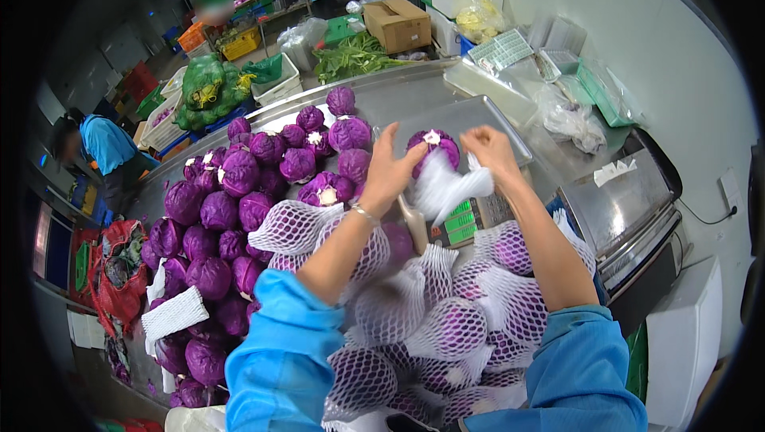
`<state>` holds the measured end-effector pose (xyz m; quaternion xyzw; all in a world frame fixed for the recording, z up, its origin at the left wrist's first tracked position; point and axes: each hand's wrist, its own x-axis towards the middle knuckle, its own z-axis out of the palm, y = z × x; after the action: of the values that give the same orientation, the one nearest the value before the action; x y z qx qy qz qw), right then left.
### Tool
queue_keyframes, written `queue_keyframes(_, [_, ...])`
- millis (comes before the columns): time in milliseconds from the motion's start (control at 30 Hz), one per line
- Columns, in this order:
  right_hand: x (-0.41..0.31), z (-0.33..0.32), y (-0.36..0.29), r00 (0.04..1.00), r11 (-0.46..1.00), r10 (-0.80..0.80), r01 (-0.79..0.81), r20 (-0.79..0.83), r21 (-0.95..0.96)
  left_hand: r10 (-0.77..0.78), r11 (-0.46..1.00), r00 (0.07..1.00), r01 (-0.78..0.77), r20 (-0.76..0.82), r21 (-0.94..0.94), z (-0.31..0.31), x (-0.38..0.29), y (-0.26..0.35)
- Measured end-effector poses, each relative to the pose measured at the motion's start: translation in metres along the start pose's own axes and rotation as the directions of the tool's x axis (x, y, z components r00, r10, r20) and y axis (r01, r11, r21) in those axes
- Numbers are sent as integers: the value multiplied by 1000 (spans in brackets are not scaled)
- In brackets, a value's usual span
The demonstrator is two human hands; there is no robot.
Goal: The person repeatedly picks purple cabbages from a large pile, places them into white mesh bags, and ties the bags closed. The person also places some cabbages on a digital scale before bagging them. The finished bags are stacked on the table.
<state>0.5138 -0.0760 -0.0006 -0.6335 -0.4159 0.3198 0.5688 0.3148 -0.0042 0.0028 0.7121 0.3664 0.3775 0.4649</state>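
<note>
A red cabbage (434, 144), cut stem end up, sits over the steel tray of a weighing scale (462, 224) with a lit green display. My left hand (391, 163) is spread at the cabbage's left side, the thumb at its top edge. My right hand (491, 150) pinches a white foam net sleeve (452, 188), blurred, which hangs in front of the cabbage and scale. Bare red cabbages (219, 211) are heaped on the left of the steel table. Cabbages in white foam nets (448, 327) lie piled between my forearms.
Flat foam net sleeves (175, 313) lie on the left heap. At right stands a steel-topped machine (621, 205); behind it are plastic bags (571, 118) and a green tray (606, 94). A cardboard box (397, 24) and leafy greens stand beyond the table. A co-worker (110, 142) bends at far left.
</note>
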Motion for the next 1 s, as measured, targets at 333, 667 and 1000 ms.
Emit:
queue_keyframes(333, [-34,78,-130,918,921,-387,388,86,0,-69,798,997,79,40,-598,-41,-55,90])
queue_keyframes(667, [-52,26,-103,881,985,-116,44,459,164,-129,430,988,-21,-84,-903,-45,-8,44])
queue_keyframes(1000, [-44,-8,-4,819,909,191,-356,542,217,-181,951,894,264,410,-158,-17,-29,-3])
